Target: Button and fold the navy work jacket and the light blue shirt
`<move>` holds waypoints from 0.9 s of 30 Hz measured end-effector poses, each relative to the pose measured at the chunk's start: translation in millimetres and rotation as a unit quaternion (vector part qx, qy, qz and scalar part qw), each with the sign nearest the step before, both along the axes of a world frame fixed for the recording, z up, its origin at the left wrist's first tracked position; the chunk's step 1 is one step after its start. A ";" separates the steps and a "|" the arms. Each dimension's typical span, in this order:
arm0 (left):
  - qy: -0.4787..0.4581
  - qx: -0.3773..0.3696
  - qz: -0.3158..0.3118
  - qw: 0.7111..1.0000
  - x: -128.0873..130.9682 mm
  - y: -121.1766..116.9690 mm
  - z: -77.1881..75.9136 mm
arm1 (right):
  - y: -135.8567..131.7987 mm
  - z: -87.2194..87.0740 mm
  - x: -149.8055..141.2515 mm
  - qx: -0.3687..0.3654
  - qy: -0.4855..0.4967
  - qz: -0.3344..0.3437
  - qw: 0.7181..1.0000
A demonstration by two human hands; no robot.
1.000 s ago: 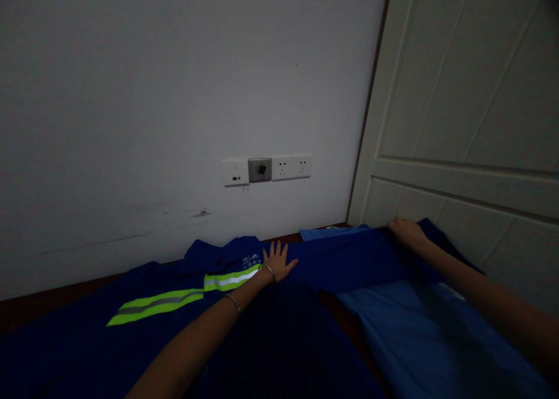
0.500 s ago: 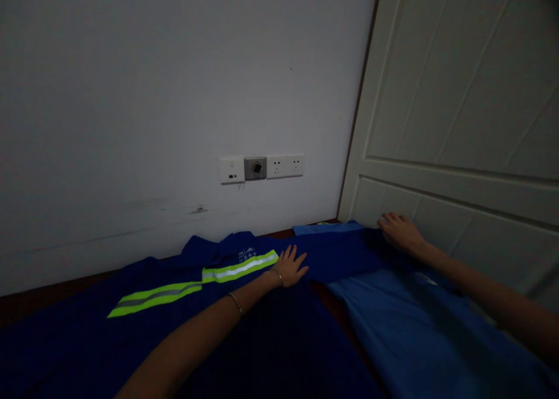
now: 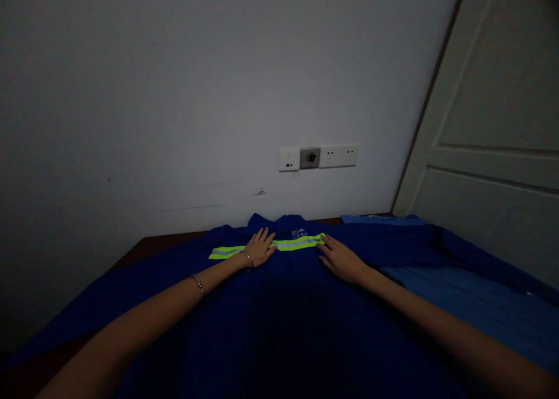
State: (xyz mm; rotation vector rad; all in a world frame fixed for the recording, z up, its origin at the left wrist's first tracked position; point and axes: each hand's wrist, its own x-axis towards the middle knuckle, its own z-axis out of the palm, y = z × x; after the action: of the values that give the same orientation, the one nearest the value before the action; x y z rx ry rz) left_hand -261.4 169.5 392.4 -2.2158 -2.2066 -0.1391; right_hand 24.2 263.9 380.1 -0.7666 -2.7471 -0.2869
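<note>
A dark blue work jacket (image 3: 271,306) lies spread out, its collar toward the wall and its sleeves reaching to both sides. Across its chest runs a yellow-green reflective strip (image 3: 297,244), with small pale print above it on the right. My left hand (image 3: 259,248) rests flat on the chest, fingers spread over the middle of the strip. At the strip's right end lies my right hand (image 3: 343,260), fingers stretched out on the cloth and gripping nothing. The jacket's lower part is too dark to make out.
A lighter blue garment (image 3: 471,300) lies on the right, partly under the jacket's sleeve. The dark red-brown tabletop (image 3: 152,246) shows along the wall. Wall sockets (image 3: 338,156) sit above it, and a white panelled door (image 3: 489,183) stands at the right.
My right hand has come from the sleeve near the door to the jacket's chest. My left hand has shifted left along the strip. The view has turned left.
</note>
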 end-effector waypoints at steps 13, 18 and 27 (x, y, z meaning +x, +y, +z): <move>0.008 -0.138 0.172 0.975 -166.1 -238.7 -14.4 | -0.4 -53.9 -51.9 -0.155 -0.054 -0.121 0.979; 0.011 -0.156 0.214 0.964 -181.8 -243.9 -7.2 | 3.2 -48.4 -52.4 -0.146 -0.077 -0.129 0.978; 0.038 -0.084 0.241 0.966 -109.0 -296.2 38.4 | -130.9 9.0 -123.4 -0.046 -0.010 0.103 0.994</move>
State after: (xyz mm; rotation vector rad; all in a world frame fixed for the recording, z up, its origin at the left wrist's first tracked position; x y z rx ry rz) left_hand -370.4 -126.7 430.8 -1.6393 -2.7153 0.1424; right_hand -99.2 133.0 389.1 -0.4979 -2.8462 -0.1273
